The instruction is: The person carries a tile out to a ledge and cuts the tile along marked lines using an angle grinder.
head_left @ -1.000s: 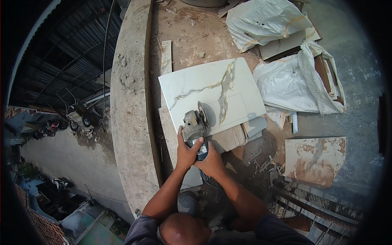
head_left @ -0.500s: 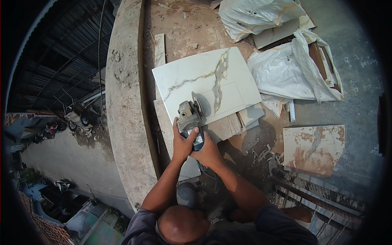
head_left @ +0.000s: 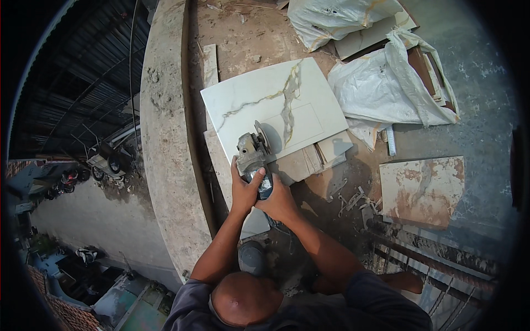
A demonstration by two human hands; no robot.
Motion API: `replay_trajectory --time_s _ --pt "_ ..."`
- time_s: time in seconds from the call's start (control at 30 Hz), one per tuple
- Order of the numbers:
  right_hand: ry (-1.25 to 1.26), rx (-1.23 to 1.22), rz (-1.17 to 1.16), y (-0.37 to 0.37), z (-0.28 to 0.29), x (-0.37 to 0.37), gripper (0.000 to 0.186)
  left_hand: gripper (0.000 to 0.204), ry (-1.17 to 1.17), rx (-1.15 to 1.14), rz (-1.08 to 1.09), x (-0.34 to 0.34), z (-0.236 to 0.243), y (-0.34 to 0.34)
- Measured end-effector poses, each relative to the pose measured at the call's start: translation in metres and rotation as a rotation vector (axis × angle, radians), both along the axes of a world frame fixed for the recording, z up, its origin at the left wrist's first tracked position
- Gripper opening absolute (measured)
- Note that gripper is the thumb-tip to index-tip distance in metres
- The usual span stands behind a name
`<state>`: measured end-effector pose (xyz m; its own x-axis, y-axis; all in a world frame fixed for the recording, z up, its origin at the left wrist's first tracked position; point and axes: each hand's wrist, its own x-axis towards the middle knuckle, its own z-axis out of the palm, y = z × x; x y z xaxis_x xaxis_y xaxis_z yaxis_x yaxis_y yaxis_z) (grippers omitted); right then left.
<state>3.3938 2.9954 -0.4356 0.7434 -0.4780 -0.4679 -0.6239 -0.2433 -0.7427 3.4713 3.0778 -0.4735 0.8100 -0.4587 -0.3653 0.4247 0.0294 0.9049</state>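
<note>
Both my hands are wrapped around the body of a dusty angle grinder [head_left: 251, 157]. My left hand [head_left: 244, 190] grips its left side, thumb laid across the top. My right hand [head_left: 277, 203] closes on the rear part from the right. The grinder's round disc [head_left: 263, 138] stands on edge over the near part of a white marble-look tile [head_left: 248, 99]. Whether the disc touches the tile I cannot tell. Thin lines on the tile outline a rectangle right of the disc. Under the tile lie stacked tile pieces [head_left: 333, 150].
A concrete ledge [head_left: 165, 110] runs along the left, with a lower yard beyond it. White sacks [head_left: 364, 83] holding tile pieces lie at the far right. A stained tile [head_left: 422, 190] rests on the right, above rusty bars [head_left: 430, 259]. Narrow scraps [head_left: 353, 201] litter the ground.
The whole view has shifted slightly, with the tile and sacks a little further up and left in the picture. My hands and the grinder keep nearly the same place over the tile.
</note>
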Motion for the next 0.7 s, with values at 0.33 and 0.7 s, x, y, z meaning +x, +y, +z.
replay_trajectory --time_s 0.33,0.7 --pt "0.012 0.009 0.001 0.002 -0.003 -0.001 0.07 0.087 -0.003 0.04 -0.026 0.003 -0.006 0.005" --pt "0.136 0.044 -0.008 -0.002 -0.006 -0.001 0.083 0.052 -0.234 0.432 0.134 0.018 -0.005 0.014"
